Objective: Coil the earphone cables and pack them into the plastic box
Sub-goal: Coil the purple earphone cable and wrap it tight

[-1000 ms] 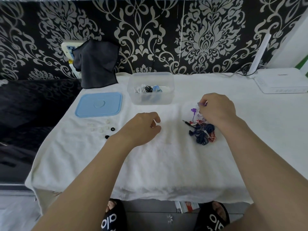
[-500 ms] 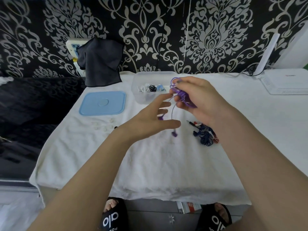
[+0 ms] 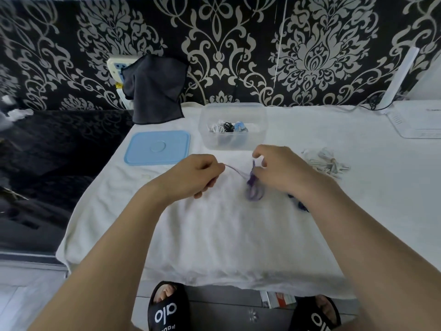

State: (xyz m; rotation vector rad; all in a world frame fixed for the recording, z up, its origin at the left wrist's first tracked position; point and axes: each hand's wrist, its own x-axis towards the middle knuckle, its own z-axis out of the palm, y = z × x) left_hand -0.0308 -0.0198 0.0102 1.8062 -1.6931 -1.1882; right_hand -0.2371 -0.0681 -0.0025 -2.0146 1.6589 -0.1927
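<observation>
the left hand (image 3: 191, 177) is closed in a pinch on one end of the purple earphone cable (image 3: 254, 189). the right hand (image 3: 284, 168) has its fingers curled around the cable's bunched loops, holding them just above the white towel (image 3: 214, 235) that covers the table (image 3: 381, 211). a short run of cable is drawn taut between the two hands, and a loose loop hangs below the right hand onto the towel, near the middle of the table.

the plastic box (image 3: 232, 125) stands open toward the far edge, directly beyond the hands, with several coiled sets already inside. its blue lid (image 3: 157, 148) lies flat beside it on the left. a white earphone bundle (image 3: 325, 161) lies uncoiled toward the right side, and a dark blue bundle (image 3: 300, 204) is partly hidden under the right forearm.

assessment: coiling is in hand, and at least three sets are not yet packed. risks noted:
- the hanging loop may slip free if the right-hand grip loosens, undoing the coil.
- tension from the left pinch may pull loops out or tighten a knot.
- the right forearm may drag the dark blue bundle and tangle it.
</observation>
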